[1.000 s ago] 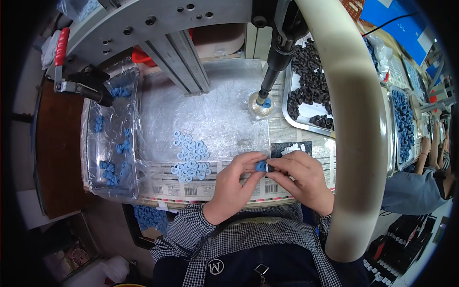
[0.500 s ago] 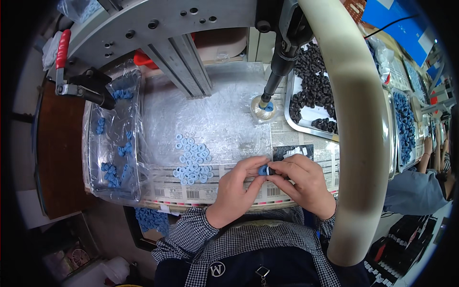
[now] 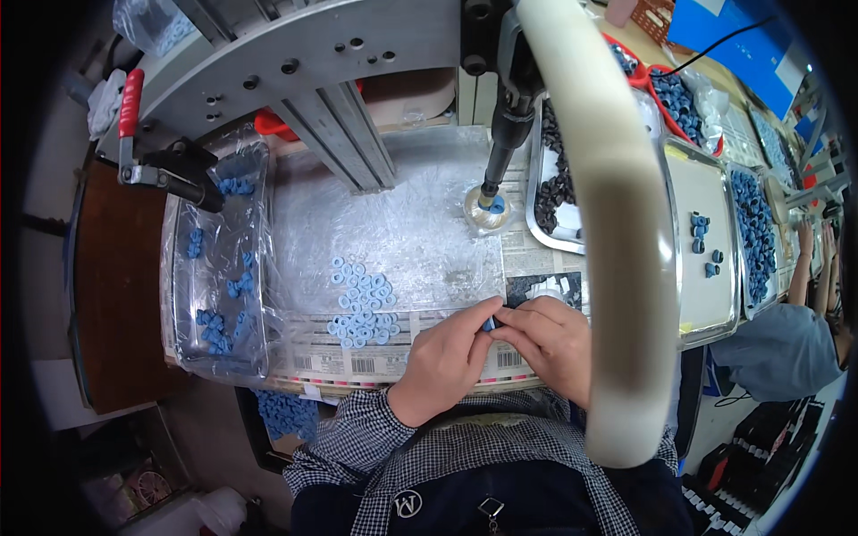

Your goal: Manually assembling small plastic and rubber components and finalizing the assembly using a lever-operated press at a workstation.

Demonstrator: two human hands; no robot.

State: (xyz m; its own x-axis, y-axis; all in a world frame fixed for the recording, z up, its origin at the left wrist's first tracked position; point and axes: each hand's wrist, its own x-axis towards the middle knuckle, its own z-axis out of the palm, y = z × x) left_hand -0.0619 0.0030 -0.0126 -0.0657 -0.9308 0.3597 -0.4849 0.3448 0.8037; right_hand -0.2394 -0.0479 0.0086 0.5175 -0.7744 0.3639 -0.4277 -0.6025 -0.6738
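Note:
My left hand (image 3: 444, 364) and my right hand (image 3: 547, 344) meet fingertip to fingertip near the table's front edge. Both are closed in a pinch on a small blue part (image 3: 489, 324), mostly covered by the fingers. Left of them, a cluster of light-blue rings (image 3: 362, 308) lies across a metal plate (image 3: 308, 210) and printed paper. Beyond my hands, a dark press rod (image 3: 502, 147) points down at a round, pale metal fixture (image 3: 475, 214) with a blue piece on it. Behind my right fingers lies a black sheet (image 3: 572, 288) with white marks.
At left stands a plastic-lined tray (image 3: 183, 308) with blue parts. A metal tray (image 3: 559, 243) of black parts sits at the right, partly behind a thick white tube (image 3: 617, 188). Farther right are a pale tray (image 3: 702, 308), red bowls (image 3: 657, 79) and another person's arms (image 3: 802, 259).
My hands have closed more tightly together, and the black piece and white band seen between them are now hidden. The view has shifted, with the white tube appearing farther left.

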